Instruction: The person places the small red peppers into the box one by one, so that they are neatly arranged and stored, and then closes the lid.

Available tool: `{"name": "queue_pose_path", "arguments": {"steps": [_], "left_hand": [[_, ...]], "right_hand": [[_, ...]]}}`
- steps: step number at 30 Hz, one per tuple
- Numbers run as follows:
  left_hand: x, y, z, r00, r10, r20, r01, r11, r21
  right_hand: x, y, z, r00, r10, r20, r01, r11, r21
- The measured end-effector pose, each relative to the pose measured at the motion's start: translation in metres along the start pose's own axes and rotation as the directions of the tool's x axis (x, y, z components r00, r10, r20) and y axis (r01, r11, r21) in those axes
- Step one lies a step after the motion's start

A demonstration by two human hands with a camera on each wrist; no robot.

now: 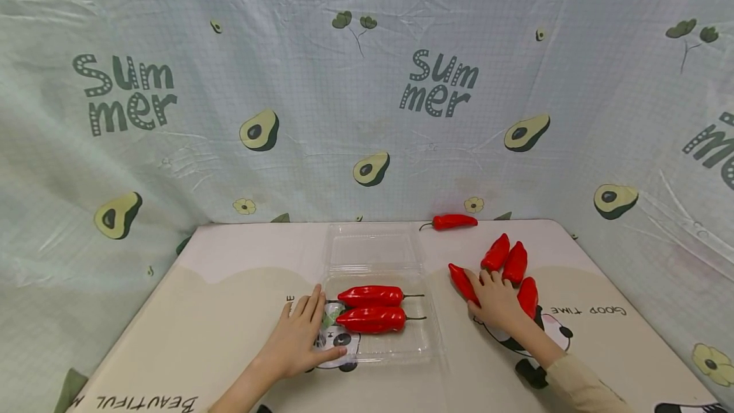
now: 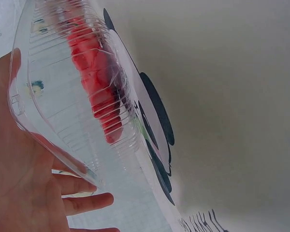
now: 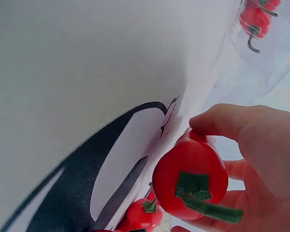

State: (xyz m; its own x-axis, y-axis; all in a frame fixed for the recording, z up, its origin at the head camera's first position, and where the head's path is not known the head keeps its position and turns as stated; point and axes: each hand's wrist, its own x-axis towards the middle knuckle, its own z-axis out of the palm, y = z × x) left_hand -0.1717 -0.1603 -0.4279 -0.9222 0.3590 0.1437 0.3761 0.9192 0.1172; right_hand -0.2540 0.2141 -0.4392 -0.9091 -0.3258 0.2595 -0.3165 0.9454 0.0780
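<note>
A clear plastic clamshell box (image 1: 395,349) lies with its lid folded back, two red chili peppers (image 1: 371,320) side by side inside. My left hand (image 1: 301,336) rests at the box's left side, fingers extended and thumb over the front rim; in the left wrist view the palm (image 2: 24,159) is right along the clear wall. To the right of the box, my right hand (image 1: 497,303) grips a red chili pepper (image 1: 462,282) between thumb and fingers. Seen from the right wrist, that pepper (image 3: 191,164) points its green stem toward the camera.
Several more red peppers (image 1: 516,263) lie around and beyond the right hand. Another pepper (image 1: 455,222) is at the table's back edge, right of the open lid (image 1: 373,250). A printed cloth (image 1: 321,94) hangs behind and beside the table (image 1: 229,311).
</note>
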Motion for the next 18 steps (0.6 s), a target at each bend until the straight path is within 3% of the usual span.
{"name": "queue_pose_path", "arguments": {"steps": [18], "left_hand": [[0.0001,-0.0003,-0.0006,1.0,0.004,0.0,-0.004,1.0,0.004]], "right_hand": [[-0.007,-0.0098,-0.0031,0.996,-0.028,-0.088,0.033,0.997,0.063]]}}
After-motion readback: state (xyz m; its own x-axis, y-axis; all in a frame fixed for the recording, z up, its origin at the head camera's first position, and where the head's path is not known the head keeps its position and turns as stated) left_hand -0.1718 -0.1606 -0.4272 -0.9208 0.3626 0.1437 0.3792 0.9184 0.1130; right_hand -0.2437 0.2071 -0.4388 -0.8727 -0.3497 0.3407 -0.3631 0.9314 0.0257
